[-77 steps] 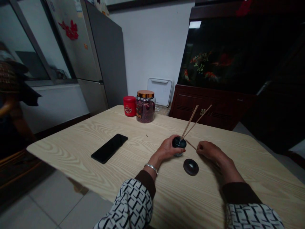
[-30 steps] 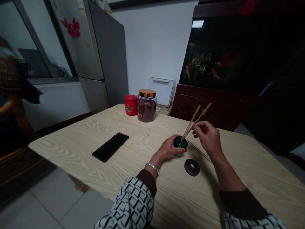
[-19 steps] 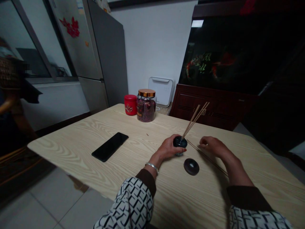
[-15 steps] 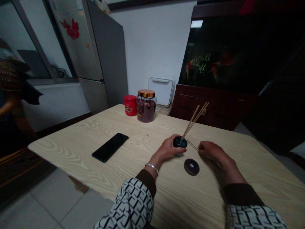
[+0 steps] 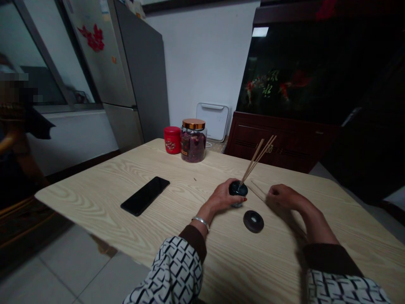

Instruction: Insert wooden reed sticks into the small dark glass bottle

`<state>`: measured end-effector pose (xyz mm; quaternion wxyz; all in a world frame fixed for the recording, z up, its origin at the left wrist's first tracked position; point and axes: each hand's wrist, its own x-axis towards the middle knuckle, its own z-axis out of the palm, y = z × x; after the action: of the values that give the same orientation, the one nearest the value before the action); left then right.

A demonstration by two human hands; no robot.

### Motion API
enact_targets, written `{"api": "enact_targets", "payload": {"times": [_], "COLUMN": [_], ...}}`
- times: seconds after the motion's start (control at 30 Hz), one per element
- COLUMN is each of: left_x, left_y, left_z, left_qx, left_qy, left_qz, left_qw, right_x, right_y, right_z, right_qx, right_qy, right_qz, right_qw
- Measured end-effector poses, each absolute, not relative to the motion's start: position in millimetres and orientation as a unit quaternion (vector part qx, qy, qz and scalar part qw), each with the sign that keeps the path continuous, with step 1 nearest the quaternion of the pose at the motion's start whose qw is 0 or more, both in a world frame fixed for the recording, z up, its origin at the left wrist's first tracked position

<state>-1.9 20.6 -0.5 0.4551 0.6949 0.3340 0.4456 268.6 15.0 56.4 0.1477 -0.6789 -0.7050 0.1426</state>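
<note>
My left hand [image 5: 220, 196] is closed around a small dark glass bottle [image 5: 238, 188] standing on the table, thumb along its near side. Several thin reed sticks [image 5: 255, 160] lean out of the bottle's mouth, up and to the right. To the right, my right hand [image 5: 286, 196] has its fingers curled and pinches another reed stick [image 5: 258, 191]. One end of that stick points toward the bottle, apart from it, and the other comes out under my wrist. A dark round cap [image 5: 253, 221] with a hole lies just in front of the bottle.
The wooden table [image 5: 177, 202] also bears a black phone [image 5: 145, 196] at the left, a red canister [image 5: 172, 140] and a copper-lidded jar [image 5: 193, 141] at the back. A person's arm [image 5: 12, 141] shows at the far left. A fish tank cabinet [image 5: 272, 143] stands behind.
My right hand has moved slightly right and away from the bottle with the reed stick. My left hand stays on the bottle. The person at the left has shifted.
</note>
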Motion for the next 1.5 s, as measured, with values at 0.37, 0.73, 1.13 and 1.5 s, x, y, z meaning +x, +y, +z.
{"api": "enact_targets", "payload": {"times": [0.37,0.73,1.13,1.5], "left_x": [-1,-1,-2,-2], "left_y": [20,22,22,20], "left_z": [-2,-4,-4,-1], "left_qx": [0.682,0.683,0.703,0.694], "left_qy": [0.324,0.336,0.331,0.334], "left_qz": [0.453,0.445,0.443,0.445], "left_qw": [0.473,0.472,0.447,0.456], "right_x": [240,181,168,252], "right_y": [-42,-19,-4,12], "right_z": [168,136,102,70], "right_qx": [-0.334,-0.385,-0.510,-0.658], "right_qy": [-0.432,-0.516,-0.620,-0.733], "right_qz": [0.135,0.143,0.204,0.126], "right_qw": [0.827,0.752,0.560,0.115]}}
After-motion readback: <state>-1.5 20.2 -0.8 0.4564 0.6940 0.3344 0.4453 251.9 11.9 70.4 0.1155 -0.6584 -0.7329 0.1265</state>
